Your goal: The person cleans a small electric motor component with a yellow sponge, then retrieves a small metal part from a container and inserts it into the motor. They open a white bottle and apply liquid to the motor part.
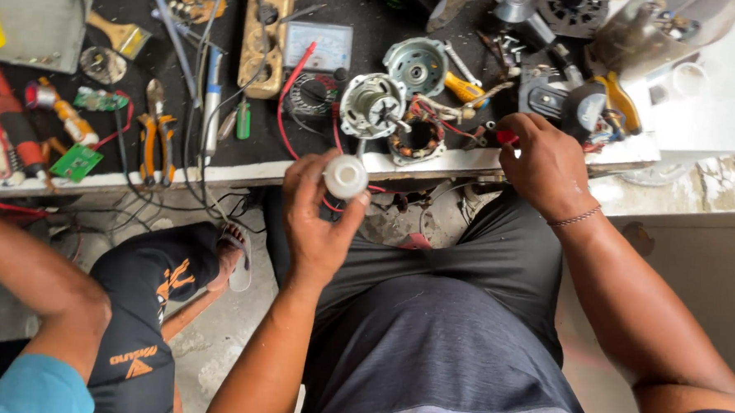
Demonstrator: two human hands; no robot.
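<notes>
Pinched upright between left hand [321, 221] fingertips at the bench's near edge, round white cap [346, 177], with the stator [417, 138] at one o'clock, nearer the right hand [547, 165], closed on a red-tipped tool [506, 137].

On the black bench lie orange-handled pliers [157, 144], a green circuit board [76, 162], a green screwdriver [243, 120] and a wooden socket strip [267, 35]. An analog meter [318, 47] sits beside the strip, a stator [418, 139] just right of a rotor [372, 105]. Top right stands what may be a fan housing [639, 32]. A seated co-worker's knee [146, 271] shows lower left.
</notes>
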